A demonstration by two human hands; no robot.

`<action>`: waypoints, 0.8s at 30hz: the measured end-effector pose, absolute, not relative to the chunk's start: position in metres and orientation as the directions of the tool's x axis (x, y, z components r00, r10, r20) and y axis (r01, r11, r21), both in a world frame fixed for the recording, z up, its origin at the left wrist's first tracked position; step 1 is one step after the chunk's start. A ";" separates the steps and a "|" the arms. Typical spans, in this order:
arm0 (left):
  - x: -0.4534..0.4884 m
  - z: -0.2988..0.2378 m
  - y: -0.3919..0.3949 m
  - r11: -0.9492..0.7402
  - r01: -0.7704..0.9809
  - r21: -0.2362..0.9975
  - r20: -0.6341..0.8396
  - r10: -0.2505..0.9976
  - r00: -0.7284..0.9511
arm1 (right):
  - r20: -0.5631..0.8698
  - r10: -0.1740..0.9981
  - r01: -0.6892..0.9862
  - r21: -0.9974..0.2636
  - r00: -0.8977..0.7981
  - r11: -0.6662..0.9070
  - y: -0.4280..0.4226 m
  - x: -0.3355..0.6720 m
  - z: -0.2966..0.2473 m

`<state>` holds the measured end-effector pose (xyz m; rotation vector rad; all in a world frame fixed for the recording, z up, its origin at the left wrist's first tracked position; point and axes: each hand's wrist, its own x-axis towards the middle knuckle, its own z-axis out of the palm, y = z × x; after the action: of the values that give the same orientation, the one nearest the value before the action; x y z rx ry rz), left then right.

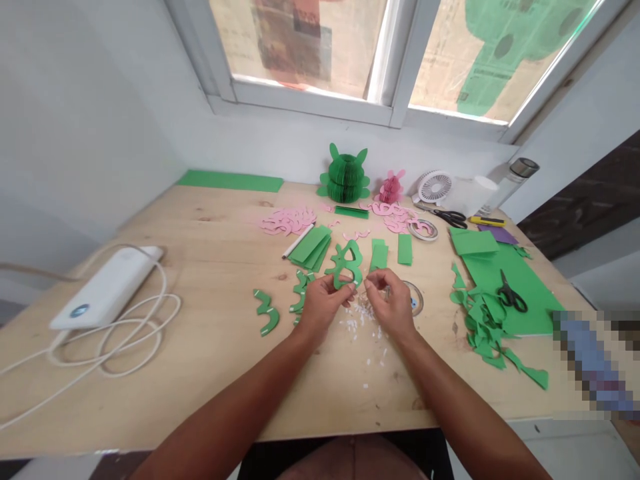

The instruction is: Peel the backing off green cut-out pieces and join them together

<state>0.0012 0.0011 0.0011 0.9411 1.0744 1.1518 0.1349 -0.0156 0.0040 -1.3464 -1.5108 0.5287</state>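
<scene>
My left hand (323, 301) pinches a green paper cut-out (346, 263) with wavy lobes and holds it upright above the wooden table (210, 347). My right hand (393, 300) hovers just right of it with fingertips pinched together on something too small to name. Tiny white paper bits (361, 325) lie under both hands. Similar green cut-outs (267, 311) rest on the table left of my left hand. A tape roll (415, 298) sits partly hidden behind my right hand.
Folded green strips (311, 247), pink cut-outs (289, 220), green and pink honeycomb paper figures (345, 175), a small fan (434, 187), two scissors (511, 292), green sheets with scraps (505, 287), another tape roll (423, 229). A white power bank (107, 288) with coiled cable lies left.
</scene>
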 end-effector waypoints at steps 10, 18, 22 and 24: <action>0.000 -0.001 0.000 0.076 -0.172 0.982 -0.062 0.994 0.085 | 0.480 0.877 0.589 -0.705 -0.013 0.395 -0.017 0.134 0.003; -0.001 -0.001 -0.001 0.012 -0.071 0.997 -0.005 0.995 0.104 | 0.415 0.908 0.534 -0.780 0.051 0.326 -0.018 0.133 0.006; -0.001 0.001 -0.002 -0.013 -0.020 1.000 0.015 0.994 0.108 | 0.401 0.914 0.541 -0.785 0.069 0.303 -0.017 0.133 0.006; -0.001 0.001 -0.002 -0.017 -0.004 1.000 0.018 0.995 0.100 | 0.400 0.914 0.542 -0.785 0.075 0.299 -0.017 0.133 0.005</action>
<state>-0.0010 -0.0021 0.0008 1.2653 1.1241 1.1495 0.1326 -0.0170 0.0049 -1.3667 -1.5929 0.4784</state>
